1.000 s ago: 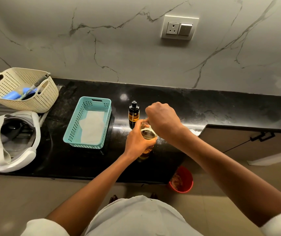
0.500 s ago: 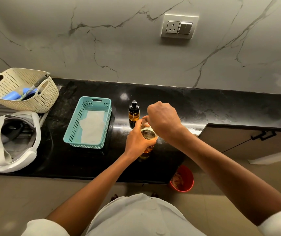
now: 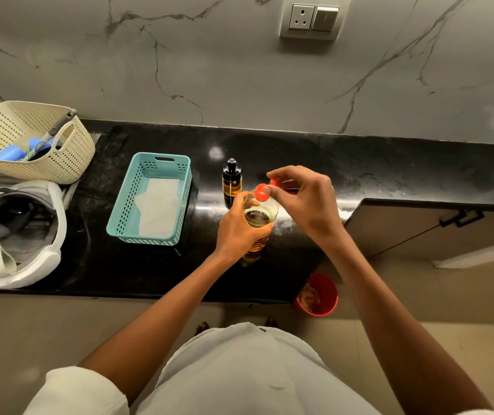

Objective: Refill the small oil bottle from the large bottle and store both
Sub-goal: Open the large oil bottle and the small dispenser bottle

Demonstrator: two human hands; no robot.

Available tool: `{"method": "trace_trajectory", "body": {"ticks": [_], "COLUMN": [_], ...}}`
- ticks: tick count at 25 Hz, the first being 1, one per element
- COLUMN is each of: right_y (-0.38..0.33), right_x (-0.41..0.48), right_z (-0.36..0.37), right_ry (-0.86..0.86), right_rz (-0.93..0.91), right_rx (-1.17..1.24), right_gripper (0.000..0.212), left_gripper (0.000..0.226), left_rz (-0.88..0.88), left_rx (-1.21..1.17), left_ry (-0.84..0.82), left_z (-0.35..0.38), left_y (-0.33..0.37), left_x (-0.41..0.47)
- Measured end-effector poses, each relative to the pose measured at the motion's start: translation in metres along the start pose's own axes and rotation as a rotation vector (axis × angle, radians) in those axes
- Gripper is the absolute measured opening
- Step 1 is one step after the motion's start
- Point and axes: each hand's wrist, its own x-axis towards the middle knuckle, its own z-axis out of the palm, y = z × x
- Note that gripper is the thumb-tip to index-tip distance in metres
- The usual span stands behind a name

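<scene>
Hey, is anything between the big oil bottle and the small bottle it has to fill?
Nothing lies on the counter between the large oil bottle and the small bottle. But the small bottle's black top is still on, and the right hand pinches the red cap at the large bottle's mouth.

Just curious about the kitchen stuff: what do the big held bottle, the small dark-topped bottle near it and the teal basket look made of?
The large bottle looks like clear thin plastic: ridged walls, oil visible through them. The small bottle seems glossy amber glass or hard plastic, black top; I cannot tell which. The teal basket looks like matte moulded plastic, with regular perforated walls.
</scene>
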Motion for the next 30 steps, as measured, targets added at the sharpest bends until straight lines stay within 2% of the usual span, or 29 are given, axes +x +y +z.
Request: {"method": "trace_trajectory", "body": {"ticks": [2,4,6,8,12,17,23,26,30], "right_y": [0.021,0.043,0.063,0.077,0.087,0.1,0.107,0.105,0.09], "right_x": [-0.027,-0.055,-0.08,-0.101,-0.122,-0.128,-0.132,-0.13,-0.115], "right_z": [0.011,0.029,0.051,0.068,0.082,0.086,0.095,0.098,0.1], "right_ry": [0.157,0.23,0.175,0.08,-0.131,-0.184,-0.133,-0.004,0.182], "right_rz": [0.082,0.305,0.53,0.632,0.499,0.374,0.347,0.346,0.265], "right_rx": [0.069,0.088,0.092,0.081,-0.208,-0.29,-0.264,-0.182,-0.093], "right_gripper": [0.031,0.026,0.024,0.024,0.027,0.035,0.042,0.05,0.046], "left_gripper": [0.08,0.081,0.081,0.081,0.081,0.081,0.083,0.081,0.086], "left_rz": [0.006,-0.001,-0.009,-0.006,-0.006,0.007,0.018,0.022,0.044], "left_rx": [0.012,0.02,0.025,0.027,0.02,0.016,0.006,0.005,-0.034], "left_ry": [0.005,0.011,0.015,0.007,-0.004,-0.005,-0.014,-0.015,-0.049], "left_z": [0.001,0.002,0.002,0.002,0.001,0.002,0.002,0.003,0.002], "left_y": [0.0,0.001,0.0,-0.001,-0.002,-0.004,-0.008,-0.011,-0.017], "left_x": [0.0,0.0,0.0,0.0,0.001,0.001,0.002,0.003,0.003]}}
